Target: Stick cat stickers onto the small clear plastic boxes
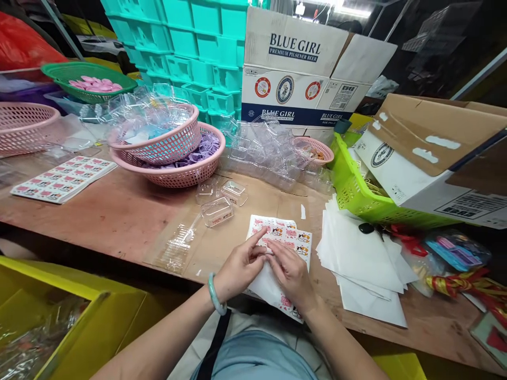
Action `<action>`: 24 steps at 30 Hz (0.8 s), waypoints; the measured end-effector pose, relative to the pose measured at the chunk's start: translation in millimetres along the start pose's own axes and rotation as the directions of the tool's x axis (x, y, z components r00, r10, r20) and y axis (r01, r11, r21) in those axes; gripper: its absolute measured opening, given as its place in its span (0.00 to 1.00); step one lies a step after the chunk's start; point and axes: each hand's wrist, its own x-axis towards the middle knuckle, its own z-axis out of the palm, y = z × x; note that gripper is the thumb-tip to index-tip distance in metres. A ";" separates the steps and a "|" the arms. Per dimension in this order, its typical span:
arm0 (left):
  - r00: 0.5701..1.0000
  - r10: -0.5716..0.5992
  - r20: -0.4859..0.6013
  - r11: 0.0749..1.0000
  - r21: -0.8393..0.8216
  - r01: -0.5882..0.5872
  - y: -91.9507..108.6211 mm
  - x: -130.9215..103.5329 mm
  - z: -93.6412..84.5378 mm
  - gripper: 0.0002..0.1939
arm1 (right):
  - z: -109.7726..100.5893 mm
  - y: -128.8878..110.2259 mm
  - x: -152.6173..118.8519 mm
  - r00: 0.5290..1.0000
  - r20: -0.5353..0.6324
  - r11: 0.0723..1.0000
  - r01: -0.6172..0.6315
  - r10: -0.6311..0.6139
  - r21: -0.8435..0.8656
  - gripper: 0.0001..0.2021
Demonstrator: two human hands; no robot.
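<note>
"BLUE GIRL PREMIUM PILSENER BEER" heads the upright carton [285,74] at one o'clock; "BLUE GIRL" repeats twice along its dark band. Lettering on the tilted carton [400,171], three o'clock, and sticker sheet [292,236], six o'clock, is illegible.

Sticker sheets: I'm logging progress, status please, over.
Left hand and right hand meeting over sticker sheets, grip unclear. Sheets partly hidden beneath. Plastic boxes beyond, white papers beside; neither overlaps sheets.

I count two hands, my left hand [241,268] and right hand [292,270]; one bangle [214,293]; four pink baskets [186,177]; one green basket [92,96]; one lime crate [352,187]; two cartons [293,29]; two stacks of stickers [65,179]; one pile of paper [364,258]; one black oval [366,228]; three clear boxes [217,212] near me, but I cannot count those in the heap [265,150] behind.
</note>
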 end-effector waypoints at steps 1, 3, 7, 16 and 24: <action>1.000 0.004 0.000 1.000 0.008 -0.004 -1.3 1.9 0.7 0.36 | -1.0 2.1 -0.7 1.000 0.001 1.000 -0.001 0.001 0.002 0.15; 1.000 -0.002 -0.022 1.000 0.005 0.002 -3.4 5.8 3.4 0.36 | -2.4 5.9 -2.4 1.000 0.006 0.999 -0.030 0.030 0.041 0.16; 0.993 -0.044 -0.105 0.997 -0.064 0.037 -6.8 14.1 8.9 0.35 | 0.4 11.5 -5.0 0.972 -0.031 0.950 -0.222 0.234 0.221 0.15; 0.890 0.120 -0.440 0.990 0.119 -0.075 -11.1 -4.6 -4.0 0.24 | -12.6 34.1 9.2 0.589 -0.347 0.634 -0.393 0.730 0.666 0.19; 0.976 -0.168 -0.140 0.865 -0.497 0.077 2.8 16.7 29.6 0.13 | -11.2 6.5 9.1 0.990 -0.084 0.991 0.105 -0.112 -0.079 0.22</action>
